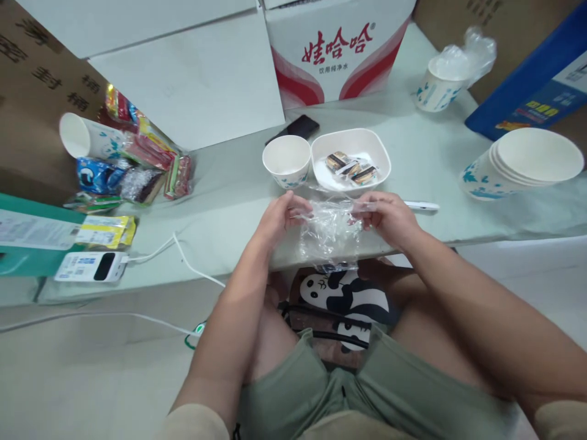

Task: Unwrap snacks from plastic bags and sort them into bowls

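Observation:
A crumpled clear plastic bag (330, 229) hangs between my two hands, over the table's front edge. My left hand (287, 214) is closed on its left side, and my right hand (378, 215) pinches its right side. Just beyond the bag stands a white paper cup (287, 160) with a blue-green leaf print. Touching it on the right is a white square bowl (383, 160) with several small wrapped snacks (352, 168) inside. A white pen-like stick (422, 206) lies to the right of my right hand, partly covered by it.
Stacked paper cups (523, 165) stand at the right; another cup (438, 88) farther back has plastic in it. A phone (300, 127) lies before the white carton (339, 55). Snack packets (98, 175), a tipped cup (87, 135) and a cabled power bank (92, 267) are on the left.

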The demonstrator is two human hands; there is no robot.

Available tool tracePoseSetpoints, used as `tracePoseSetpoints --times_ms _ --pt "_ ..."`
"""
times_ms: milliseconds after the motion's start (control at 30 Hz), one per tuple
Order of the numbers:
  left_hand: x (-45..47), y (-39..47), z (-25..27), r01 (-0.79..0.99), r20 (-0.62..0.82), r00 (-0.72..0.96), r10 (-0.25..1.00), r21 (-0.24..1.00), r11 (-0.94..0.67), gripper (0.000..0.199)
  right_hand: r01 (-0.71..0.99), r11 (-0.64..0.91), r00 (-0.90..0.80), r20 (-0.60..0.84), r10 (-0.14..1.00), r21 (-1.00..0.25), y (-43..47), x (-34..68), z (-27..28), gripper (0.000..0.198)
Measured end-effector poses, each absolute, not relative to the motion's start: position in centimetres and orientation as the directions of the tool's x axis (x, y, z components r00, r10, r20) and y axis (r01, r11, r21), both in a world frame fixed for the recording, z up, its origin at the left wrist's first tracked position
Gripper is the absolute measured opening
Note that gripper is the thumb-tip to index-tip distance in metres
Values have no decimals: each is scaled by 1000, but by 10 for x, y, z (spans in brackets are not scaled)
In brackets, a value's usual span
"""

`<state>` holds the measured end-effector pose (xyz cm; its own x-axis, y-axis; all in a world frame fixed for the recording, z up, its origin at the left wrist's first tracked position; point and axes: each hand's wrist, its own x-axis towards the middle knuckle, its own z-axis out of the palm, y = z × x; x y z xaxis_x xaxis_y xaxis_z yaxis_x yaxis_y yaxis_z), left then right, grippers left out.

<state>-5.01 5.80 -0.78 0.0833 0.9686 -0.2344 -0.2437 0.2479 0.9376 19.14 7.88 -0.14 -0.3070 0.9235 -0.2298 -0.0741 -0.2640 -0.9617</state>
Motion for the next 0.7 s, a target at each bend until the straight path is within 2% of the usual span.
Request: tracePoseSetpoints --times_ms 67,133,233,300,333,433,500,567,633,700 --pt "-48 63 -9 -204 -257 -6 967 946 250 44 -77 -240 -274 -211 938 -968 78 190 -1 44" --pt "-46 66 -9 -196 -248 -74 966 953 230 45 -11 -177 -214 -170 962 -984 77 187 -1 54" --pt "-44 68 -7 -191 -210 -56 976 962 196 34 140 -82 -159 -104 982 -987 74 183 0 42" --pt "-44 68 -5 -192 -195 -31 980 964 186 22 161 -54 -158 -80 984 -985 73 182 -2 27" --pt "-45 67 -4 -206 -194 -29 981 961 184 19 143 -51 -167 -75 983 -988 72 182 -3 26" --pt "-46 66 -1 -310 -196 -24 980 934 179 17 63 -42 -206 -54 977 -997 73 181 -8 58" --pt "-46 65 -1 -381 -193 10 981 906 182 23 62 -17 -209 -30 978 -998 72 181 -9 69" --pt "-45 63 -1 -397 -200 65 978 894 209 39 97 16 -175 -1 985 -995 71 180 -9 71" --pt "-43 61 -2 -349 -235 131 963 899 267 57 123 32 -126 16 992 -992 69 179 -7 71" --pt "-41 59 -3 -275 -269 177 947 910 310 63 94 12 -107 2 994 -995 65 177 -5 70"
